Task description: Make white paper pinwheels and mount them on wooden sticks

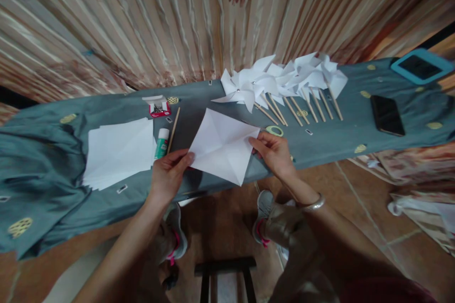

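A square sheet of white paper (223, 144), with creases crossing at its middle, is held up between both hands over the table's front edge. My left hand (168, 170) pinches its left corner between thumb and fingers. At the opposite corner, my right hand (273, 151) grips the paper the same way. Just beyond the right fingers lies a pair of scissors with a pale green handle (275, 130), mostly hidden. Near the left hand are a green and white glue stick (161, 144) and a thin wooden stick (174, 128).
A stack of white paper (119, 151) lies at left, behind it a small red box (159, 106) of metal pins. Several paper pinwheels (284, 78) on sticks line the back. A black phone (387, 114) and blue-framed tablet (422, 66) rest at right on the green tablecloth (334, 147).
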Demonstrator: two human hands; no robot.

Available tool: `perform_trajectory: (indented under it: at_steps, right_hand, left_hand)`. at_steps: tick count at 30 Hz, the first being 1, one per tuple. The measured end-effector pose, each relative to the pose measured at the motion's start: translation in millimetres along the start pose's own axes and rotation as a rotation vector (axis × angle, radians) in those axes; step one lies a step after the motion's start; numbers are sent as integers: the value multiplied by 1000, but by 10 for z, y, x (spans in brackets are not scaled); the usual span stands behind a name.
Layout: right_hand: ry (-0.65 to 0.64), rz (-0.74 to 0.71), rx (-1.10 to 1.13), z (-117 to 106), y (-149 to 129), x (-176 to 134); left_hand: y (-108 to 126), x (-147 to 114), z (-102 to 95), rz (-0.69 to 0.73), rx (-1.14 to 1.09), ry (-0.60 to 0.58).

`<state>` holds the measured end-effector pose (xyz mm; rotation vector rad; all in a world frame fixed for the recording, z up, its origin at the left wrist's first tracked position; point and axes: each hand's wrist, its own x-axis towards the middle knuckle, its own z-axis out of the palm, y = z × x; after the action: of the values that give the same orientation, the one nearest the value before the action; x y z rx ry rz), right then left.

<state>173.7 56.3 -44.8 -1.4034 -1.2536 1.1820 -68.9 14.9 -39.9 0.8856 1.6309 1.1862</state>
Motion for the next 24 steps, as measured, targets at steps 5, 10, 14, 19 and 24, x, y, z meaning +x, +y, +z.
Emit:
perform_trajectory:
  at_steps: [5, 10, 14, 19, 24]
  right_hand:
    - [-16, 37, -106, -34, 147, 14]
    - [-32, 1, -326, -73, 247, 4]
    - [-21, -43, -504, -72, 216, -12]
    - [-28, -77, -630, -41, 162, -18]
    - [14, -166, -843, -10, 106, -33]
  left_hand:
    - [-61, 1, -36, 40, 98, -15]
    - [-105, 13, -88, 208, 441, -70]
    - [-121, -4, -62, 639, 799, -108]
    - [-183, -126, 117, 907, 958, -410]
    - [-257, -171, 254, 895, 996, -489]
